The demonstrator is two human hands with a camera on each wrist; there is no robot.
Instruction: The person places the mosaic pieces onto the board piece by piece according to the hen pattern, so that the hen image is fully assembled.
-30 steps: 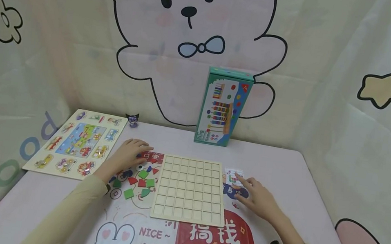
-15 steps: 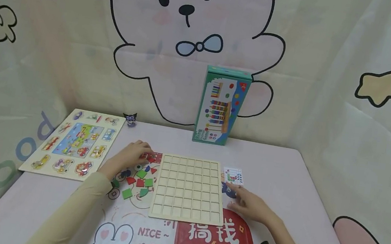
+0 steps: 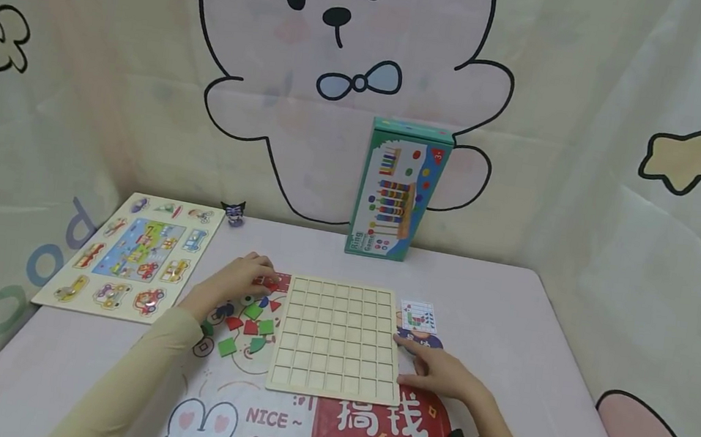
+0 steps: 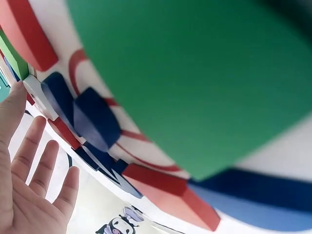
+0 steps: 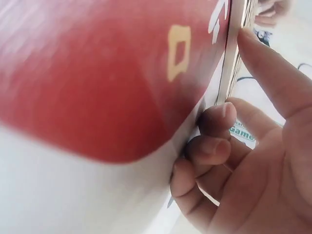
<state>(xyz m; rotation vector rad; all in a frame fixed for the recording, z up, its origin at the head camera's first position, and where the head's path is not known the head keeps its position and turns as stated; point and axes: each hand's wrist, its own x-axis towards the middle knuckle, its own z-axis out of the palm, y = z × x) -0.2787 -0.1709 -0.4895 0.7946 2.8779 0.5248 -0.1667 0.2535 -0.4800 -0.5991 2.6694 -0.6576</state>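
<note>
A pale wooden grid board (image 3: pixel 335 335) lies flat on the mat, its squares bare. My right hand (image 3: pixel 437 369) is at the board's right edge, forefinger and thumb touching it. In the right wrist view the thumb (image 5: pixel 265 63) reaches the board's side (image 5: pixel 225 80), while several other fingers are curled. Left of the board, my left hand (image 3: pixel 234 284) hovers over loose flat pieces, among them a green square (image 3: pixel 227 347) and a red piece (image 3: pixel 251 328). The left wrist view shows its fingers (image 4: pixel 44 168) nearly straight beside dark blue pieces (image 4: pixel 97 119). A printed pattern card (image 3: pixel 419 317) lies right of the board.
A picture puzzle board (image 3: pixel 78 264) lies at the table's left, with a small dark figurine (image 3: pixel 234 213) by its far corner. A tall green game box (image 3: pixel 396 195) stands at the back edge. A printed mat (image 3: pixel 276 430) extends toward the front.
My right hand has moved from the pattern card toward the front and left, onto the board's right edge. The card is now uncovered. The left hand stays nearly in place.
</note>
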